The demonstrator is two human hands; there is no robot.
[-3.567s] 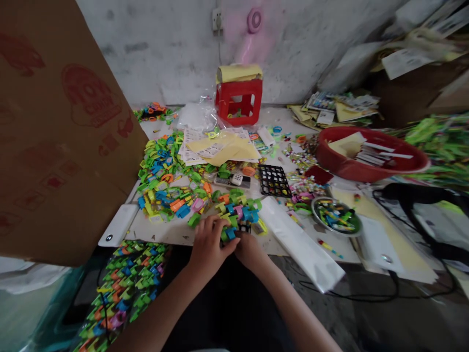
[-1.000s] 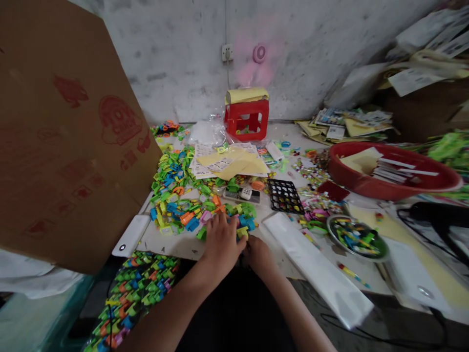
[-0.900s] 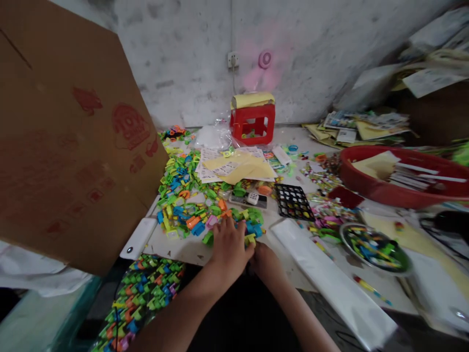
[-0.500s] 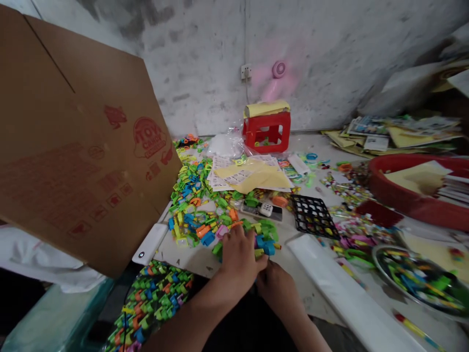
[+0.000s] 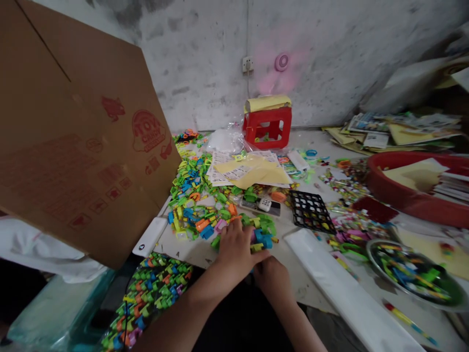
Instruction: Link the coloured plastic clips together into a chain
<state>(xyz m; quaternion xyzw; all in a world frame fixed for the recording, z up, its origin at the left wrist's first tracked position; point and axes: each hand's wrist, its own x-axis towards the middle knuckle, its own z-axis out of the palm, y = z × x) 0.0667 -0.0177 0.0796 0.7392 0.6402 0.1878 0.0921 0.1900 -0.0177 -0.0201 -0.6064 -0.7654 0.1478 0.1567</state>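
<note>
My left hand (image 5: 236,244) lies over the near edge of a pile of small coloured plastic pieces (image 5: 194,215), thumb stretched out to the right and fingers apart, the fingertips hidden among the pieces. Blue pieces (image 5: 263,238) sit just right of its fingers. Close beside the left thumb, at the table's front edge, my right hand (image 5: 271,277) is closed, its fingers curled in and pointing away from me. Whatever it holds is hidden, though a speck of blue shows near its fingers. Below the table edge at left, rows of similar coloured pieces (image 5: 157,286) lie on something dark.
A large cardboard box (image 5: 91,146) stands at left beside a white strip (image 5: 150,237). Papers (image 5: 252,171), a red plastic stool (image 5: 267,128) and a black grid tray (image 5: 312,211) lie further back. At right are a long white bar (image 5: 340,288), a metal bowl (image 5: 370,252) and a red tub (image 5: 388,188).
The view has shifted slightly, and things on the table sit a little higher in the picture. Both hands stay close together; the left hand's fingers look slightly more spread over the pile.
</note>
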